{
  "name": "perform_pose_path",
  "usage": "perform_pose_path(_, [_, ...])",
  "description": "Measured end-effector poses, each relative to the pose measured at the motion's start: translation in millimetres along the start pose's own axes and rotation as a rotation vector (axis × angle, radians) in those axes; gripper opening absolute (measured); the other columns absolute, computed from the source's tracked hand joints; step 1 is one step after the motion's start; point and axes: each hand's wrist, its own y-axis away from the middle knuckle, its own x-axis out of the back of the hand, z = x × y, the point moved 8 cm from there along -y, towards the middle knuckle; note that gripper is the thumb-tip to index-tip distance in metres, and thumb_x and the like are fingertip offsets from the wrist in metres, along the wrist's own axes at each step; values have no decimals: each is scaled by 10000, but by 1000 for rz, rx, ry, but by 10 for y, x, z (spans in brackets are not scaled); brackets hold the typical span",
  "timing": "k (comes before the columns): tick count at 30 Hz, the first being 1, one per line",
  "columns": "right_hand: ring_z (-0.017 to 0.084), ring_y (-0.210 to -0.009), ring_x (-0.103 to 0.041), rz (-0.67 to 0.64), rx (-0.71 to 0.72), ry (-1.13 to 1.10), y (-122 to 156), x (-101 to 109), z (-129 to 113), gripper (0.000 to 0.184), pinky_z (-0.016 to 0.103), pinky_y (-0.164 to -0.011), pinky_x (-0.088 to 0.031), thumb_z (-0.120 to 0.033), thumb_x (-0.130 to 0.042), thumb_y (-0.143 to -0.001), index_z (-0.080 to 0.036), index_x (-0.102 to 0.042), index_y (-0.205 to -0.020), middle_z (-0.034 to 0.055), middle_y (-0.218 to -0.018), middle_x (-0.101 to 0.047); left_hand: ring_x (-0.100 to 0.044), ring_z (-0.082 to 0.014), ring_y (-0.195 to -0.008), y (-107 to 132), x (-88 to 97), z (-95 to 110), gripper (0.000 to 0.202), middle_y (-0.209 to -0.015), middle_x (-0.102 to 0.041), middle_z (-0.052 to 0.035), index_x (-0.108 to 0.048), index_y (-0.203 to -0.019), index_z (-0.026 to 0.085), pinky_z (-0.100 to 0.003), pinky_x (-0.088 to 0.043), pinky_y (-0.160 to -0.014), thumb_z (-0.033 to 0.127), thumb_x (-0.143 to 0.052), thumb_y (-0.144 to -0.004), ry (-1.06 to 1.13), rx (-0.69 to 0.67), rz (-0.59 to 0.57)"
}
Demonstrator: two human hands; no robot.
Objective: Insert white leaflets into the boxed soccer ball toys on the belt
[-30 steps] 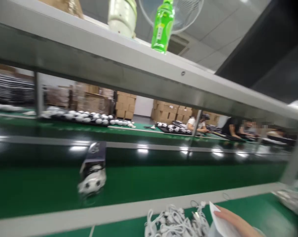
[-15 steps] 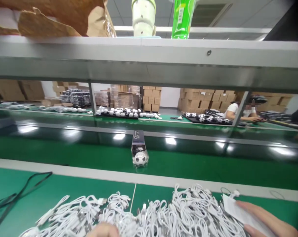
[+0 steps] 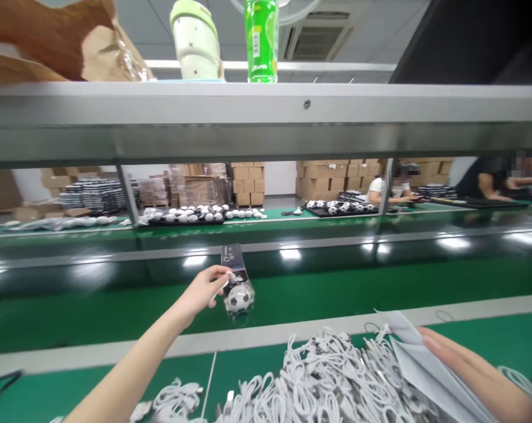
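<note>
My left hand (image 3: 203,289) reaches out over the green belt (image 3: 358,288) and pinches a small white cable piece right against a clear package with a football-patterned ball (image 3: 236,288) inside it. My right hand (image 3: 468,370) lies at the lower right with its fingers closed along folded white paper sheets (image 3: 424,367). A heap of coiled white cables (image 3: 319,382) covers the green bench in front of me, between the two arms.
A grey metal shelf (image 3: 266,120) runs overhead, carrying a green bottle (image 3: 261,38), a pale cup (image 3: 195,41) and brown paper. Across the belt, trays of football balls (image 3: 195,214) sit on another bench, where other people work at the right. Cardboard boxes stack behind.
My left arm has come up from the cable heap and stretched forward to the ball package on the belt. The view has swung left and levelled. My right hand kept hold of the paper.
</note>
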Motion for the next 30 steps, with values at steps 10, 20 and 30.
perform_pose_path(10, [255,-1239,-432,-140,-216,-552,46,-18,-134,531,335,-1012,-409,-510,-553,-814,-201,-549,-1246,25,-1312,-519,-570,-271,-1017,-687,-444,-252,367,-1082,-643,-71,-617,-973,213,-320,-411,-847,466,-388,-839,-451,-244,-22])
perform_pose_path(20, [288,-834,-661,-15,-455,-774,19,138,187,567,344,-703,-563,-506,-604,-781,-197,-545,-1254,97,-1095,-663,-594,-250,-899,-467,-547,-199,368,-1058,-607,-60,-618,-991,226,-330,-430,-736,387,-305,-880,-687,-187,16])
perform_pose_path(30, [289,-779,-657,-32,-434,-772,37,102,230,439,350,-642,-552,-454,-641,-773,-187,-633,-1122,110,-1019,-688,-582,-220,-861,-429,-585,-121,425,-1097,-542,-48,-576,-1086,257,-312,-437,-720,500,-286,-891,-473,-296,75])
